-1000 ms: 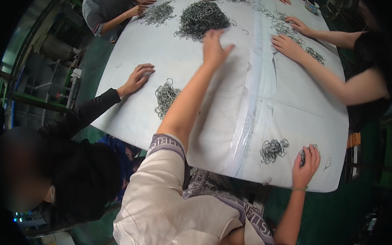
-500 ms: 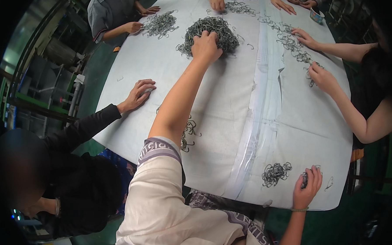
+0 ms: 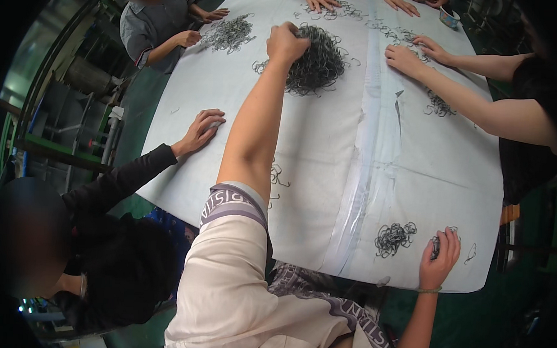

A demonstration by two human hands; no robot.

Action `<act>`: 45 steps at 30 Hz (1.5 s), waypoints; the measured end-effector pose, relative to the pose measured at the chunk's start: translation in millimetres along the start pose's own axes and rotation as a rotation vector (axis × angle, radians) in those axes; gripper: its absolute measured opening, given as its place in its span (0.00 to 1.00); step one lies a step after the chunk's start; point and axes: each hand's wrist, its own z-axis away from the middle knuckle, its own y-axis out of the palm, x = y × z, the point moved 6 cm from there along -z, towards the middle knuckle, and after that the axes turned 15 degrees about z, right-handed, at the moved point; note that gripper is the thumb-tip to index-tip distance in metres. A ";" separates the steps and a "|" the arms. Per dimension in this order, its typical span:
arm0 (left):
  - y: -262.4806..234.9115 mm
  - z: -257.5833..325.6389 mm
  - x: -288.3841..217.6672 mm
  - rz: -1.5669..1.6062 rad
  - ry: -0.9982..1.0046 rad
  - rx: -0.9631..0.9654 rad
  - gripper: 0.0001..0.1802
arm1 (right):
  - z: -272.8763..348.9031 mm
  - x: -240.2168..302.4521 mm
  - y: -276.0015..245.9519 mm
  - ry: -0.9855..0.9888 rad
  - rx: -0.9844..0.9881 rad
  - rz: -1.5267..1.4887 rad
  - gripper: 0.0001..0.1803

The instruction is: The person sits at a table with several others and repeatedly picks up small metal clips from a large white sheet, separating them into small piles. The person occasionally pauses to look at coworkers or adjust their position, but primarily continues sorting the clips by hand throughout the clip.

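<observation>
A large heap of small dark wire hooks [image 3: 321, 61] lies toward the far middle of the white-covered table. My left hand [image 3: 287, 44] reaches to the left side of this heap, its fingers curled over the hooks and partly hidden. At the near right corner, my right hand [image 3: 443, 253] rests on the table, closed around a clump of hooks [image 3: 435, 248]. Just left of that hand is a small tangled pile of hooks [image 3: 394, 239]. A few loose hooks [image 3: 278, 174] show beside my left forearm.
Co-workers' hands surround the table [image 3: 314, 206]: one at left [image 3: 201, 130], one at right [image 3: 408, 60], one at the far edge [image 3: 320, 0]. Another hook pile [image 3: 230, 34] lies far left. A bowl [image 3: 449, 18] stands far right. A taped seam [image 3: 359, 171] crosses the cover.
My left hand has shifted from the heap's near middle to its left side. The right co-worker's nearer hand has moved farther across the table. My right hand stays around its clump.
</observation>
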 end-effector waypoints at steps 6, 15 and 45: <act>-13.8 -55.0 -18.3 0.235 0.007 -0.206 0.21 | -0.4 1.3 -2.1 0.008 0.008 0.006 0.14; 7.7 -7.5 -52.2 0.224 0.178 0.300 0.17 | 1.5 0.0 0.7 0.002 -0.005 0.036 0.14; 36.4 370.0 -121.8 0.643 0.493 0.713 0.12 | 4.0 -7.2 4.8 0.021 -0.032 0.085 0.13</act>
